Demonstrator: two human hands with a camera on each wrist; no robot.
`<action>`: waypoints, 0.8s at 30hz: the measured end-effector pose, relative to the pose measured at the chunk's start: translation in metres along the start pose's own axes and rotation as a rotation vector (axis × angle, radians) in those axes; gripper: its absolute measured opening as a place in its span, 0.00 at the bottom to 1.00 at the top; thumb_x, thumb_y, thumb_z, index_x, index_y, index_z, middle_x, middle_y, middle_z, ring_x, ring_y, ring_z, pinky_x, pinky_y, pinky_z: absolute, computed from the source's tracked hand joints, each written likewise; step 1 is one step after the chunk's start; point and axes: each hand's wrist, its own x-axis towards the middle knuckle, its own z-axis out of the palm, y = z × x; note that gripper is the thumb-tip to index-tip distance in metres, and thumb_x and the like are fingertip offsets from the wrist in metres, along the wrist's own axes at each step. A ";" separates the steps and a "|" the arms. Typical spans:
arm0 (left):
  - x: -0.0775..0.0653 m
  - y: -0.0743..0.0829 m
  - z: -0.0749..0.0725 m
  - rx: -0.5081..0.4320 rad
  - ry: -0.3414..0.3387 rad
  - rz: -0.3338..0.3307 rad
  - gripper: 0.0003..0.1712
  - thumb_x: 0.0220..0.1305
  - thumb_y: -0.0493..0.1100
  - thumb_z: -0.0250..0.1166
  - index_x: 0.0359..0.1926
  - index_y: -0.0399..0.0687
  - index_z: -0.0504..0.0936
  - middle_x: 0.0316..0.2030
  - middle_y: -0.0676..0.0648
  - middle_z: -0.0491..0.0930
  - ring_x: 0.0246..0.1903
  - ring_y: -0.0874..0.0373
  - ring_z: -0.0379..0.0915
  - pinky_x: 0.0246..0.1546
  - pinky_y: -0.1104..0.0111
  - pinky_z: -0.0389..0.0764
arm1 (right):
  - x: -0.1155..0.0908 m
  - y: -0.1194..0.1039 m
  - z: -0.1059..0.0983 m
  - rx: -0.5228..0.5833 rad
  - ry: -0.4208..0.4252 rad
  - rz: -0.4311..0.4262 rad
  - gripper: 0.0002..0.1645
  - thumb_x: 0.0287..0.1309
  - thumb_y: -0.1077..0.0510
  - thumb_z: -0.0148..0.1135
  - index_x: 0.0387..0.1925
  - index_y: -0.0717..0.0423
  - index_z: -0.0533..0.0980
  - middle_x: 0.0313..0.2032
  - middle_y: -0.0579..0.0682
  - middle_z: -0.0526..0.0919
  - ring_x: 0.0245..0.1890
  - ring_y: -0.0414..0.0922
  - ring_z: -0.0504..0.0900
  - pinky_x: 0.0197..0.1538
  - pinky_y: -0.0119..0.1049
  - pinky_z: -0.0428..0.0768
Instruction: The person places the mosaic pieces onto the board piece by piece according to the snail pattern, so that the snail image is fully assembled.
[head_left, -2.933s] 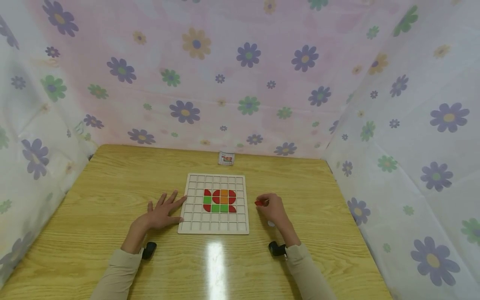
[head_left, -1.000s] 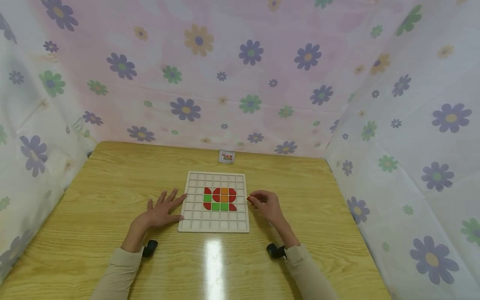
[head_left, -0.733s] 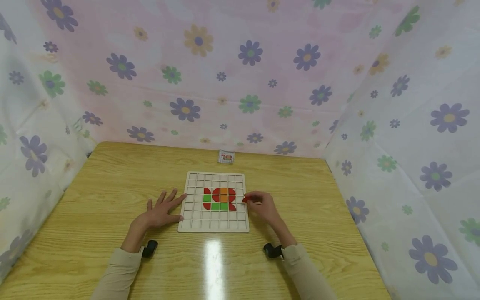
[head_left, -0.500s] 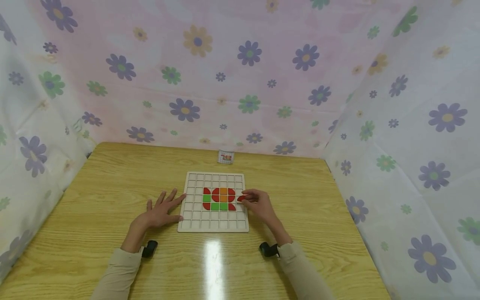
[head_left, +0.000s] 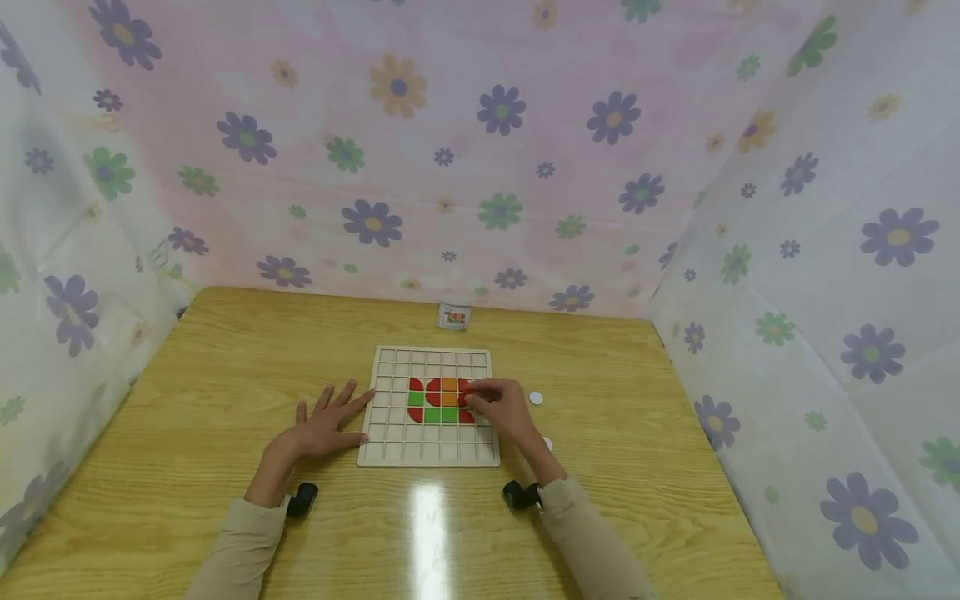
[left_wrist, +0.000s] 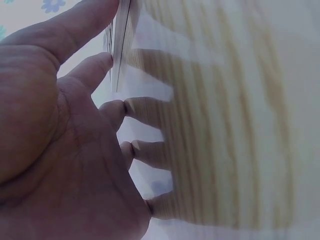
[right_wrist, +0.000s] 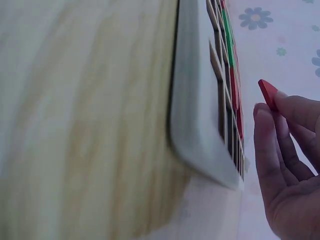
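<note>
A pale wooden grid board [head_left: 386, 452] lies flat in the middle of the table. Red, orange [head_left: 449, 385] and green tiles [head_left: 432, 415] fill some of its central squares. My right hand [head_left: 510, 412] is over the board's right half, pinching a red tile [right_wrist: 268, 94] between thumb and fingertips. In the right wrist view that tile, which has a curved edge, is held above the board's surface. The hand covers the rightmost tiles in part. My left hand [head_left: 318, 429] rests on the table with fingers spread, thumb and forefinger at the board's left edge.
A small picture card [head_left: 454, 317] lies behind the board. Two white discs lie to the right: one disc [head_left: 536, 398] in full view, the other disc [head_left: 547, 444] partly behind my right wrist. Flowered cloth [head_left: 420, 167] encloses the back and sides of the table.
My right hand has carried the red tile leftward from the table beside the board to over the tiles. White discs on the right have come into view. My left hand stays put.
</note>
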 end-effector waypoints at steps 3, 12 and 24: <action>0.002 -0.001 -0.001 0.000 0.000 0.005 0.45 0.70 0.54 0.66 0.79 0.45 0.57 0.79 0.30 0.39 0.76 0.24 0.25 0.61 0.21 0.26 | 0.005 -0.003 0.004 -0.036 0.013 -0.006 0.10 0.62 0.65 0.69 0.44 0.66 0.86 0.38 0.62 0.89 0.34 0.50 0.89 0.38 0.34 0.86; 0.001 -0.003 0.001 0.008 -0.003 0.002 0.46 0.70 0.56 0.65 0.79 0.45 0.56 0.79 0.29 0.38 0.75 0.23 0.23 0.60 0.21 0.24 | 0.019 -0.012 0.018 -0.083 -0.005 0.012 0.06 0.61 0.64 0.71 0.39 0.63 0.88 0.35 0.57 0.90 0.30 0.42 0.87 0.34 0.31 0.84; 0.000 -0.005 0.002 -0.019 0.011 0.027 0.45 0.70 0.57 0.64 0.80 0.50 0.56 0.79 0.31 0.37 0.75 0.24 0.21 0.61 0.23 0.21 | 0.050 -0.017 0.044 -0.166 -0.101 -0.052 0.05 0.65 0.60 0.69 0.37 0.58 0.88 0.35 0.52 0.89 0.30 0.39 0.84 0.36 0.32 0.83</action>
